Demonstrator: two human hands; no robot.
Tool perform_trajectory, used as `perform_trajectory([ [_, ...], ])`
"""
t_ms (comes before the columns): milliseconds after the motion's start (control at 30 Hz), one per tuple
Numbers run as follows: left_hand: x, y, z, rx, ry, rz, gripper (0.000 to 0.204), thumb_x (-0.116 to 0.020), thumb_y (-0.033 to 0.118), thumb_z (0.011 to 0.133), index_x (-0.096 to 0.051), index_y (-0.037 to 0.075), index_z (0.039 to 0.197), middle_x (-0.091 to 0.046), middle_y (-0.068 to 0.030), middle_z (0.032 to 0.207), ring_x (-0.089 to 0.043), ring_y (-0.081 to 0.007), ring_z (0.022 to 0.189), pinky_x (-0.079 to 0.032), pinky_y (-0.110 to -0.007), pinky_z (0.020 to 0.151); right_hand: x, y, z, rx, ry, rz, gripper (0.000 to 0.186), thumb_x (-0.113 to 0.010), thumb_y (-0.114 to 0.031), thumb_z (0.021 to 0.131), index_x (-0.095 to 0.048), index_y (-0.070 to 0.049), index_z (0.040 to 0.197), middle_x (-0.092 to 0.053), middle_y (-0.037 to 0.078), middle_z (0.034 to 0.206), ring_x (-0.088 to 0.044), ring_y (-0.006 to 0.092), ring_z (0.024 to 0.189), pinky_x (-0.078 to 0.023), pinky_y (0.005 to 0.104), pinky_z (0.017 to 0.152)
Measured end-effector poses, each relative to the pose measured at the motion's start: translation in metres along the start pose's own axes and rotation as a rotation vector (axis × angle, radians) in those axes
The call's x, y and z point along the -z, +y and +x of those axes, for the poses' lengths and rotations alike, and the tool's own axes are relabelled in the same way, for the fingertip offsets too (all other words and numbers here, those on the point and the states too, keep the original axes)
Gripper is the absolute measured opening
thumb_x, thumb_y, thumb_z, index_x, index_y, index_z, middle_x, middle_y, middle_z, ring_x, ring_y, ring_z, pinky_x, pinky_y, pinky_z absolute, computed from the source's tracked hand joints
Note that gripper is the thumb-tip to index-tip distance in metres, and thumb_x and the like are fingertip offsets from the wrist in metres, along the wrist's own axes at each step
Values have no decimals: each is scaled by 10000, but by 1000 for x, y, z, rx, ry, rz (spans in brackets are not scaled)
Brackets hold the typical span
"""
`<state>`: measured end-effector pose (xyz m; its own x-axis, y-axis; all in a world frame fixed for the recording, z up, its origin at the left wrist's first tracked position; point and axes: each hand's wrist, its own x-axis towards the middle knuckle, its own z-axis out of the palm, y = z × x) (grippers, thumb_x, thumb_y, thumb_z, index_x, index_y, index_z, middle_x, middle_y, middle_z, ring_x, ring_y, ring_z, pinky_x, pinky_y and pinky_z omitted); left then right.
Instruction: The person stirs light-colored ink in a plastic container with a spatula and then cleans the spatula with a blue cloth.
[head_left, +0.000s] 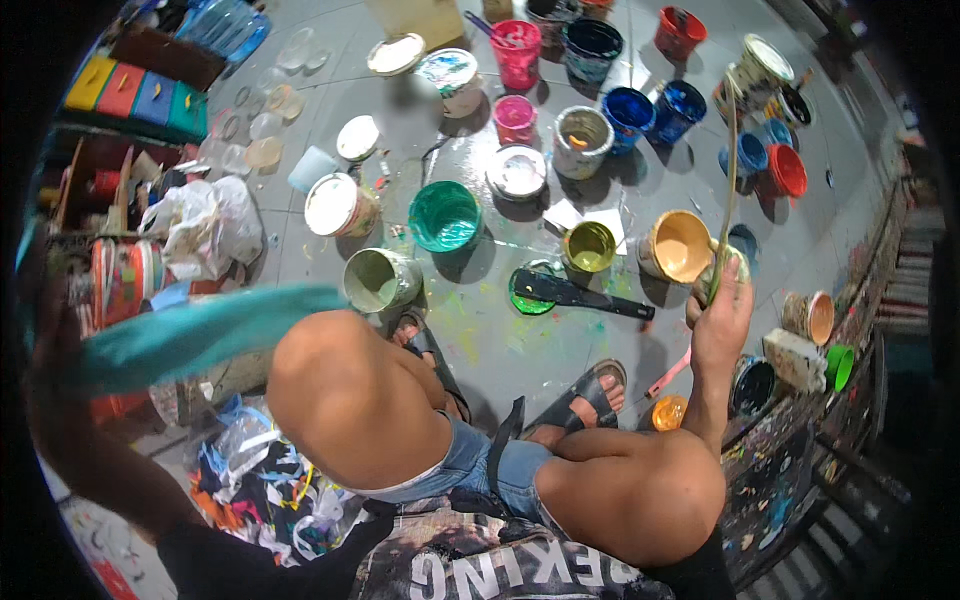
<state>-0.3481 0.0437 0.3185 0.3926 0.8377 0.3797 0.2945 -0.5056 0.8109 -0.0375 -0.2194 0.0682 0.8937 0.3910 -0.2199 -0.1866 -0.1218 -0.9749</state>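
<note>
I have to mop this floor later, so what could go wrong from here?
The teal cloth at the left hand could brush the grey-green pot. The right hand, gripping a stick, could knock the light-orange pot beside it. A sandal might catch the black spatula on the green lid.

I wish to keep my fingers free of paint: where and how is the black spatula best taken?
I would take the black spatula by its narrower right end, coming from the right and pinching across its width. That end sticks out past the green lid, while the broader left end lies over it. The right hand, the nearer one, holds a thin stick.
</note>
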Motion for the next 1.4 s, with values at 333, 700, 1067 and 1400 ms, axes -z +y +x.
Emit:
perform_trajectory([
  [333,-187,-81,-200,195,709,270,333,-538,202,865,-536,7,1135,-585,-141,896,-597,-286,756,-473,-383,726,32,-11,-18,4,78,124,353,-400,-350,1008,-535,-55,1148,-422,-38,657,-344,26,507,-238,177,421],
  [700,-136,24,-56,894,-1006,-96,578,-493,537,899,-651,-15,966,-624,-46,748,-590,-130,702,-476,-286,620,13,-10,-14,-139,92,175,296,-401,-387,1002,-515,-114,1019,-409,-51,641,-327,26,468,-247,192,397],
  [1067,-273,-77,-161,840,-1527,-96,630,-480,501,907,-486,24,1319,-506,-189,1309,-457,-303,1242,-391,-366,1005,-15,12,-11,41,-62,-143,332,-418,-312,995,-517,-21,1121,-544,68,919,-518,104,735,-421,254,556],
  [1400,-315,-90,-154,397,-1346,-160,674,-472,533,916,-440,26,1358,-599,-201,1166,-572,-232,1071,-431,-323,924,12,95,-35,40,59,-314,367,-370,-213,990,-413,-24,1302,-589,176,1044,-607,240,861,-484,354,708],
])
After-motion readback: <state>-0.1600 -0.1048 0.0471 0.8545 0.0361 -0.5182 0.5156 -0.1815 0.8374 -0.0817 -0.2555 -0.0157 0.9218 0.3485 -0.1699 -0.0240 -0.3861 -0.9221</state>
